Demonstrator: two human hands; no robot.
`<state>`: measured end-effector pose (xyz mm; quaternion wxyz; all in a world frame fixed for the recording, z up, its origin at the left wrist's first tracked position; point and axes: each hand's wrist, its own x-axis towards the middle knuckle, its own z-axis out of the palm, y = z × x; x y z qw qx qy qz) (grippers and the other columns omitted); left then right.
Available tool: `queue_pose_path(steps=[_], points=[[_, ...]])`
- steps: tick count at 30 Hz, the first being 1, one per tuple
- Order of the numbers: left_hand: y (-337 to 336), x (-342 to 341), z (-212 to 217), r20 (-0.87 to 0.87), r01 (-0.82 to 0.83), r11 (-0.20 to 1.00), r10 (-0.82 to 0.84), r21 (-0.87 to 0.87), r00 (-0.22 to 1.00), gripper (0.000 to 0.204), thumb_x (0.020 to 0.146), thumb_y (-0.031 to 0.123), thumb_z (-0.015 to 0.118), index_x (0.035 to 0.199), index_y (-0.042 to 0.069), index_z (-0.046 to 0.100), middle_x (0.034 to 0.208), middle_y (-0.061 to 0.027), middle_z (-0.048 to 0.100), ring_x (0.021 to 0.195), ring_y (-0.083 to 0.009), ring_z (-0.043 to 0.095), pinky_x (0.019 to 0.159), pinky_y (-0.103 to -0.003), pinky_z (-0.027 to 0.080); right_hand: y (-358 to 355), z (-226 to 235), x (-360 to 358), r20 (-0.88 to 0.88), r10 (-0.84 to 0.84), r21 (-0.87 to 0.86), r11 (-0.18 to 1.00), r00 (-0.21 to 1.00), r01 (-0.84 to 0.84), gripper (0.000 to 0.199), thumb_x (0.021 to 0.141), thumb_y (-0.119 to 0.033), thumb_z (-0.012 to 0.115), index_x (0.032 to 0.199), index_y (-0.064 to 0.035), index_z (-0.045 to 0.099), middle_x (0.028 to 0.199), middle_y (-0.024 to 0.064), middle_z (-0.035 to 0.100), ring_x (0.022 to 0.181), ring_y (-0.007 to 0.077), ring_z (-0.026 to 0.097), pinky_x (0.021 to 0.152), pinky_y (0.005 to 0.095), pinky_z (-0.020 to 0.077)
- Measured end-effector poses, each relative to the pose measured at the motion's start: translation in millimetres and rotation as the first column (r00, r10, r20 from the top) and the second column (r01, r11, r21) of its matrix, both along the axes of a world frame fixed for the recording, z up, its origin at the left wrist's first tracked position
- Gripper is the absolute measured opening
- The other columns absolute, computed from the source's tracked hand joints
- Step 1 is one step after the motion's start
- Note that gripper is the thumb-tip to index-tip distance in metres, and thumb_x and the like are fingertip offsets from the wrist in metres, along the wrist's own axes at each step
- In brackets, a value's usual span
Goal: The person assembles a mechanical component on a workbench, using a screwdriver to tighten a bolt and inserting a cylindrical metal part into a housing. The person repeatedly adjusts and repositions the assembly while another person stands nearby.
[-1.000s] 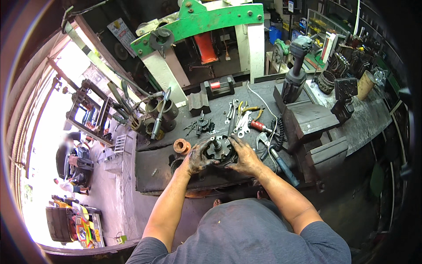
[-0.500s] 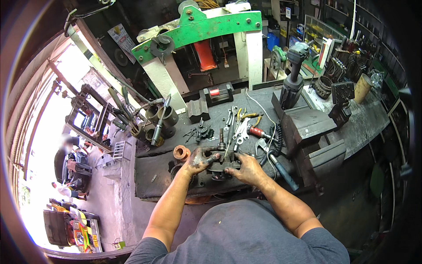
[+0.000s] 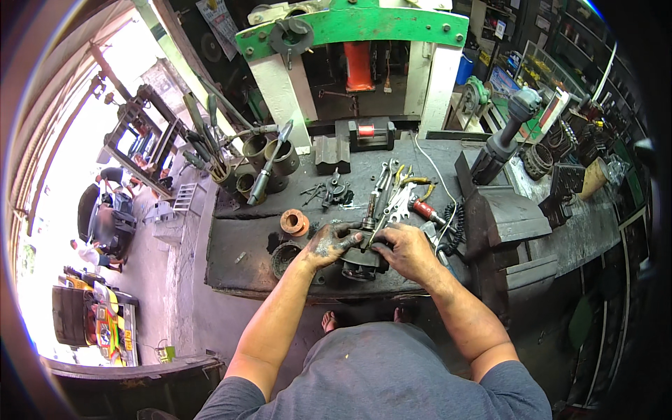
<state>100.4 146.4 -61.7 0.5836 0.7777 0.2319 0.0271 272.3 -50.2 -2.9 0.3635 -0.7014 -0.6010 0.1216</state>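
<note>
A dark, greasy metal machine part (image 3: 360, 264) with an upright shaft (image 3: 369, 208) stands near the bench's front edge, between my hands. My left hand (image 3: 329, 248), blackened with grease, is curved against its left side, thumb pointing at the middle. On the other side my right hand (image 3: 409, 253) is closed, its thumb and fingertips pinched at the top of the part. A thin pale strip (image 3: 378, 225) runs up from those fingertips; whether they grip it is too small to tell. Left of the part lie an orange-brown flanged bushing (image 3: 295, 222) and a dark ring (image 3: 285, 259).
Behind the part lie several wrenches (image 3: 400, 203), yellow-handled pliers (image 3: 418, 182) and a red air tool (image 3: 424, 208) with a coiled hose. A large bench vise (image 3: 507, 224) stands at right. Metal cups with tools (image 3: 269, 161) stand at left, a green-and-white press frame (image 3: 357, 29) behind.
My right hand has moved from the part's lower right side up to its top, its fingers now pinched. My left hand stays beside the part. The view has shifted, and my feet now show.
</note>
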Motion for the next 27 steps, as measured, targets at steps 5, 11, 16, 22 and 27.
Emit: queue_pose_path(steps=[5, 11, 16, 22, 27], points=[[-3, 0, 8, 0.006, 0.007, 1.0, -0.007, 0.019, 1.0, 0.056, 0.107, 0.044, 0.073, 0.146, 0.005, 0.07, 0.129, -0.0062, 0.078, 0.117, -0.0139, 0.065, 0.107, -0.036, 0.051, 18, 9, -6, 0.027, -0.089, -0.195, 0.976, 0.996, 0.092, 0.026, 0.09, -0.026, 0.084, 0.098, -0.0017, 0.081, 0.09, 0.0227, 0.076, 0.09, 0.0439, 0.075, 0.082, 0.0516, 0.0602], [-4, 0, 15, 0.033, 0.039, 0.999, -0.038, -0.004, 0.999, 0.055, 0.106, 0.043, 0.074, 0.145, 0.004, 0.07, 0.124, -0.0058, 0.079, 0.113, -0.0124, 0.066, 0.104, -0.035, 0.052, 17, 15, -7, -0.106, -0.199, -0.253, 0.953, 0.974, 0.167, 0.027, 0.09, -0.024, 0.081, 0.101, 0.0003, 0.081, 0.083, 0.0244, 0.076, 0.084, 0.0436, 0.077, 0.08, 0.0499, 0.0614], [-1, 2, 9, 0.03, 0.042, 0.999, -0.042, -0.002, 0.999, 0.058, 0.107, 0.044, 0.073, 0.147, 0.003, 0.068, 0.124, -0.0067, 0.078, 0.112, -0.0128, 0.065, 0.103, -0.034, 0.052, 11, 5, -5, -0.149, -0.213, -0.13, 0.972, 0.966, 0.194, 0.022, 0.091, -0.016, 0.079, 0.107, 0.0002, 0.081, 0.09, 0.0231, 0.077, 0.086, 0.0415, 0.078, 0.08, 0.047, 0.0617], [1, 3, 9, 0.006, 0.038, 0.999, -0.038, 0.016, 0.999, 0.064, 0.102, 0.052, 0.076, 0.144, 0.003, 0.071, 0.131, -0.0164, 0.079, 0.122, -0.0221, 0.07, 0.109, -0.039, 0.051, -13, 0, 9, -0.034, 0.114, 0.022, 0.993, 0.993, -0.113, 0.042, 0.09, 0.002, 0.068, 0.128, -0.0123, 0.077, 0.122, 0.0165, 0.072, 0.104, 0.0415, 0.075, 0.087, 0.0474, 0.0635], [-1, 2, 13, 0.016, 0.046, 0.999, -0.045, -0.027, 0.999, 0.064, 0.102, 0.051, 0.076, 0.145, 0.004, 0.07, 0.131, -0.0157, 0.079, 0.123, -0.0222, 0.07, 0.11, -0.039, 0.051, -14, 1, 10, 0.213, 0.17, -0.112, 0.982, 0.962, -0.149, 0.046, 0.088, -0.001, 0.069, 0.13, -0.0203, 0.077, 0.125, 0.0156, 0.07, 0.104, 0.0397, 0.074, 0.088, 0.05, 0.0615]])
